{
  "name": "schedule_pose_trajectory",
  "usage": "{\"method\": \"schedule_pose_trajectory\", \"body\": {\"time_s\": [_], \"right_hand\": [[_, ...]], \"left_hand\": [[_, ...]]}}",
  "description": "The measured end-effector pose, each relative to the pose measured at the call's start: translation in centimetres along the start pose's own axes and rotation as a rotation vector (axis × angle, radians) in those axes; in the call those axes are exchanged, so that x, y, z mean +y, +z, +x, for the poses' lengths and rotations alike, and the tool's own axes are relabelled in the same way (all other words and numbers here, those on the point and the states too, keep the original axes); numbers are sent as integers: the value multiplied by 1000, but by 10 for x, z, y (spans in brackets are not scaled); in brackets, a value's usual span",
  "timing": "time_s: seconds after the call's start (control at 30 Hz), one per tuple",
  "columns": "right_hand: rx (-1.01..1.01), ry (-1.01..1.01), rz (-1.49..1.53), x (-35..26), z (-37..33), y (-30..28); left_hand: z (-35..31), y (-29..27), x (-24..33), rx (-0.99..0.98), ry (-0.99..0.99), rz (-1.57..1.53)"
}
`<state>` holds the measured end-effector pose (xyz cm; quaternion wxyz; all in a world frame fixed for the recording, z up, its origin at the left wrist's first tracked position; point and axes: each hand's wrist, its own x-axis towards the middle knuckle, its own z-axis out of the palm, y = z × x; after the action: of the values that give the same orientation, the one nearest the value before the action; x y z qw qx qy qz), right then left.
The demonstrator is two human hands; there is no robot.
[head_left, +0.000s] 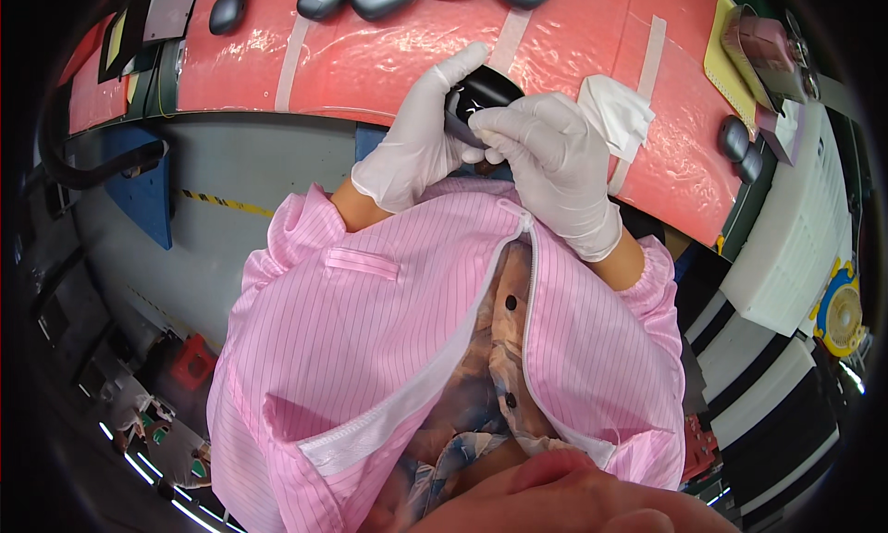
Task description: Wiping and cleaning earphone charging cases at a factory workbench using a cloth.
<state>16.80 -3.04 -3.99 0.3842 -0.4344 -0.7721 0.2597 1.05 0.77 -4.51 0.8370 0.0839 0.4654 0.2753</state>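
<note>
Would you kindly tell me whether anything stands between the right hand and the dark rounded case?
Nothing visible does: the right hand is close at the dark rounded case, which the left hand holds. The crumpled white cloth lies aside, to the right.

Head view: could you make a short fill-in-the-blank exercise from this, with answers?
The left hand and right hand wear ____ gloves.
The dark case is cupped by the ____ hand.
A crumpled white cloth lies to the ____ of both hands.
The striped jacket is coloured ____.
Missing words: white; left; right; pink.
</note>
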Motion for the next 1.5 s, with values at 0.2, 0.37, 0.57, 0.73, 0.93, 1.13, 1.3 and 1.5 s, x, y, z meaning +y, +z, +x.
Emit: {"method": "schedule_pose_trajectory", "body": {"time_s": [0.2,0.37,0.57,0.73,0.93,1.13,1.3,1.5], "right_hand": [[-16,233,63,3,-10,-11],[-41,217,138,-5,-2,-3],[-30,191,91,-3,-7,-9],[-81,136,50,-5,-6,-2],[25,129,72,0,-10,-1],[37,126,79,6,-14,1],[28,76,108,-1,-10,8],[91,77,-22,12,-15,0]], "left_hand": [[-3,4,1,-1,13,71],[-3,5,1,71,8,23],[-7,10,3,60,-21,95],[-6,3,0,46,-13,87],[-9,14,5,73,-37,24],[-2,0,5,-34,-48,48],[2,-9,1,-24,-38,-18],[6,-11,2,-117,-28,-52]]}}
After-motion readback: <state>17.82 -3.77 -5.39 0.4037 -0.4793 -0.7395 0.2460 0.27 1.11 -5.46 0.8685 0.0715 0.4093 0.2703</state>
